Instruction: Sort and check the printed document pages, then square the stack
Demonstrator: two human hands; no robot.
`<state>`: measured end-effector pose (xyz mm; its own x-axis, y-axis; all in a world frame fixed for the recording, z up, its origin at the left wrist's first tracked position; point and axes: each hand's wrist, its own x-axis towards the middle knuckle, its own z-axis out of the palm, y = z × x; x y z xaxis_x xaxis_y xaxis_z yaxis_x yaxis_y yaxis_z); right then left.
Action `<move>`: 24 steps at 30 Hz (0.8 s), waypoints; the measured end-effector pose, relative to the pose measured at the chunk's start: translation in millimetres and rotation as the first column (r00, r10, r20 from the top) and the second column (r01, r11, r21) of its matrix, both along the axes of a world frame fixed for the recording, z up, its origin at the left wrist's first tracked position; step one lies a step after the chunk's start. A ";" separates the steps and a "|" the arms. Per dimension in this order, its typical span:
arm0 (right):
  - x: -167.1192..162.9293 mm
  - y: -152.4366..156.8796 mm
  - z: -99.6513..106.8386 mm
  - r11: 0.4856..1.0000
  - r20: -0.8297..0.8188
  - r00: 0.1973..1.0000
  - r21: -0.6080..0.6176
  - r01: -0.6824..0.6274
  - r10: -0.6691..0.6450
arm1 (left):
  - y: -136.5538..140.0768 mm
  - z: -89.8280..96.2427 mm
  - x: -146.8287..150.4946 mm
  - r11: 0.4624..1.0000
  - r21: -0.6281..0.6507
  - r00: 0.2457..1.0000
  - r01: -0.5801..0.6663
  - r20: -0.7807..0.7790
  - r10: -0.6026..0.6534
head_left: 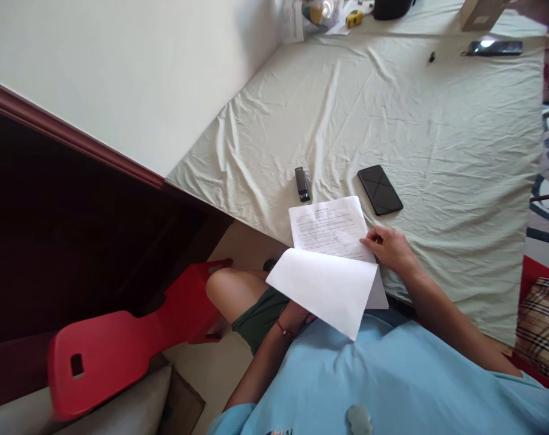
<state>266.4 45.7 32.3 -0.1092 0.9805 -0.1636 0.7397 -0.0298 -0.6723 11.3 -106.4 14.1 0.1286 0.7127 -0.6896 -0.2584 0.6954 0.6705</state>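
A stack of printed papers (326,226) lies at the near edge of the cloth-covered table. Its top sheet (326,281) is folded back toward me, showing a blank white side that hangs over the edge. My right hand (392,249) is at the right side of the stack, thumb and forefinger closed on the paper's edge. Down in my lap, my left hand (296,317) is partly covered by the folded sheet, its fingers hidden. A black stapler (302,184) rests just beyond the papers, and a dark smartphone (380,190) lies to their right.
The table carries a wrinkled pale cloth (437,133). A yellow tape measure (354,19), a dark phone-like device (495,48) and a small black object (432,57) lie at the far side. A red plastic chair (106,356) stands at left, below the white wall (142,72).
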 end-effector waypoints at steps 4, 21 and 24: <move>-3.1 0.6 -2.5 0.989 0.055 0.997 0.136 0.054 -0.062 | -2.3 -13.1 0.8 1.000 0.014 1.000 0.019 0.023 -0.019; -18.1 -3.4 4.0 0.962 -0.118 0.993 0.269 0.049 -0.017 | -6.6 -28.1 -3.2 0.995 0.087 0.998 0.054 -0.025 -0.052; -18.0 -6.6 6.2 0.943 -0.126 0.992 0.328 0.051 -0.010 | -4.5 -25.2 -2.4 0.996 0.072 0.998 0.052 -0.022 -0.051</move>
<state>248.4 39.1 38.5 -0.0773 0.9803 0.1818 0.6547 0.1875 -0.7323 8.9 -110.9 -11.1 0.1532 0.7537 -0.6391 -0.2096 0.6568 0.7244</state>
